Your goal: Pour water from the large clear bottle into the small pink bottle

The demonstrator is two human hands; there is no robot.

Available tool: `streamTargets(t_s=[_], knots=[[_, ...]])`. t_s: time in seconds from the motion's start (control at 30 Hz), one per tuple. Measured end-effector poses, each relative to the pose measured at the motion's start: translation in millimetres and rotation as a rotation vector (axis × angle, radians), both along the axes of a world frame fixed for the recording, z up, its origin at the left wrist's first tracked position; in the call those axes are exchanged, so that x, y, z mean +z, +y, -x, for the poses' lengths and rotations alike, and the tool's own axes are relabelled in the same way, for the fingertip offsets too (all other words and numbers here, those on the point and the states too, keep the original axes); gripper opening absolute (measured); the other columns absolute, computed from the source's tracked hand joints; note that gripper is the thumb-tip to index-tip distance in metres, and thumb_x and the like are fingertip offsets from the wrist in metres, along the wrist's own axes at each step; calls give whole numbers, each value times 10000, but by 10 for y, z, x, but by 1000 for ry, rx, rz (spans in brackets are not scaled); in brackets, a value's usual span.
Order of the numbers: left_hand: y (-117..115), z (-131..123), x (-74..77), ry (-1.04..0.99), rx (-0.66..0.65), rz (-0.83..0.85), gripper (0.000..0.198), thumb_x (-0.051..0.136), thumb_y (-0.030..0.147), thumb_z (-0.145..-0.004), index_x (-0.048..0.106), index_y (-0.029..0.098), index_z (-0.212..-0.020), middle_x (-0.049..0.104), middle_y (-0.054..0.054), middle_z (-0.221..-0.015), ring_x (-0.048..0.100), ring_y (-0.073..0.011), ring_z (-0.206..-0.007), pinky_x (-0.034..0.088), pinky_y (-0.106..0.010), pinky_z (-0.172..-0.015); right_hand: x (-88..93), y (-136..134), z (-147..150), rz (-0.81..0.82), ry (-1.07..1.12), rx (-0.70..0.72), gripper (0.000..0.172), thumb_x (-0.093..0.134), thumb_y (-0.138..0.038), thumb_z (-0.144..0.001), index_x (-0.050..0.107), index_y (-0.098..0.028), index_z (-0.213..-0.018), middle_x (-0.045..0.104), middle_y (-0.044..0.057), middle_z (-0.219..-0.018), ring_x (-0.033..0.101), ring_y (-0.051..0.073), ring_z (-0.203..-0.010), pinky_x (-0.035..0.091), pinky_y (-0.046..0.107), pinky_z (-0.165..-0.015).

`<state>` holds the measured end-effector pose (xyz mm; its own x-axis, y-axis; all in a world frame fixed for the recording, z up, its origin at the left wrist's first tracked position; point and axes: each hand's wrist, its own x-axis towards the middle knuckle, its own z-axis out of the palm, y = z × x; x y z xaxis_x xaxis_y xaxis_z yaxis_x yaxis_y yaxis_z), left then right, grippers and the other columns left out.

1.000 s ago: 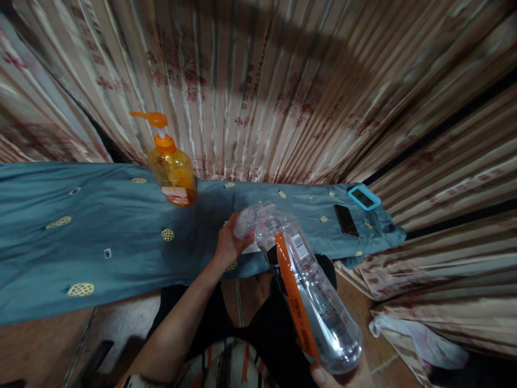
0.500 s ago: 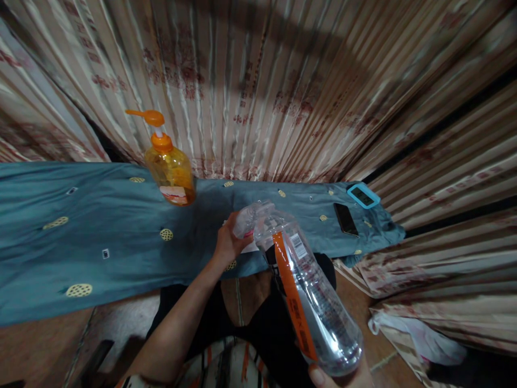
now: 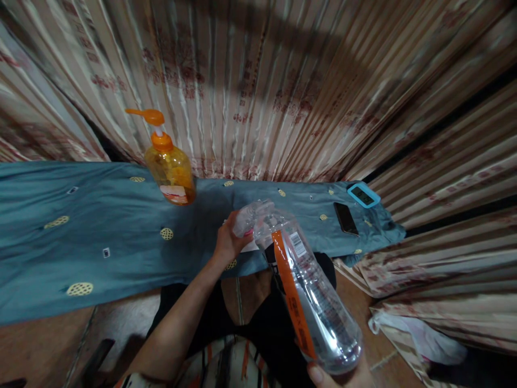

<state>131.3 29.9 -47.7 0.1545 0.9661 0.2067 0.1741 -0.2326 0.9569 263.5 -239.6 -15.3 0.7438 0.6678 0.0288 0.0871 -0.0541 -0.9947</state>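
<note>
A large clear plastic bottle with an orange and black label and a barcode lies tilted over my lap, its neck end toward the cloth. My right hand, partly cut off by the lower edge, is closed around its base. My left hand is closed around a crumpled-looking clear plastic container at the bottle's neck end. Whether the two plastic pieces touch or merely overlap I cannot tell. Something white and flat shows partly beneath my left hand, with a bit of pink above it.
An orange pump bottle stands on the teal cloth at the left. A black phone and a blue-framed digital clock lie at the right. Pleated curtains hang behind. A white plastic bag rests at lower right.
Almost nothing differs. The large bottle has shifted very slightly in my hands, and both hands keep their grip.
</note>
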Motion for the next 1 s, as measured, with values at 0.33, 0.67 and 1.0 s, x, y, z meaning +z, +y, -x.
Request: streamTargets(t_s=[0.33,0.67,1.0], knots=[[9,20,-5,-55,-35,12,524,778,256,-624,613,191,-1117,748,-51,-1019,711,-238,-903,557,-330,-795,7,5,11,-7,15,15,1028,892,-503,-489,510,-191,-1391,687,173,-1248,696,389,-1107,595,472,-882],[6,13,-9,-59,-34,20,518,769,256,-628,602,196,-1115,741,-50,-1004,711,-249,-907,557,-335,-803,-1,5,19,3,28,25,1037,887,-524,-519,479,-189,-1411,678,180,-1272,692,392,-1138,598,466,-887],[10,23,-2,-56,-31,1,504,792,254,-626,626,172,-1095,750,-58,-988,715,-245,-880,562,-328,-762,-25,-6,30,-4,25,6,1036,889,-516,-515,483,-195,-1413,669,187,-1290,699,394,-1122,602,479,-876]])
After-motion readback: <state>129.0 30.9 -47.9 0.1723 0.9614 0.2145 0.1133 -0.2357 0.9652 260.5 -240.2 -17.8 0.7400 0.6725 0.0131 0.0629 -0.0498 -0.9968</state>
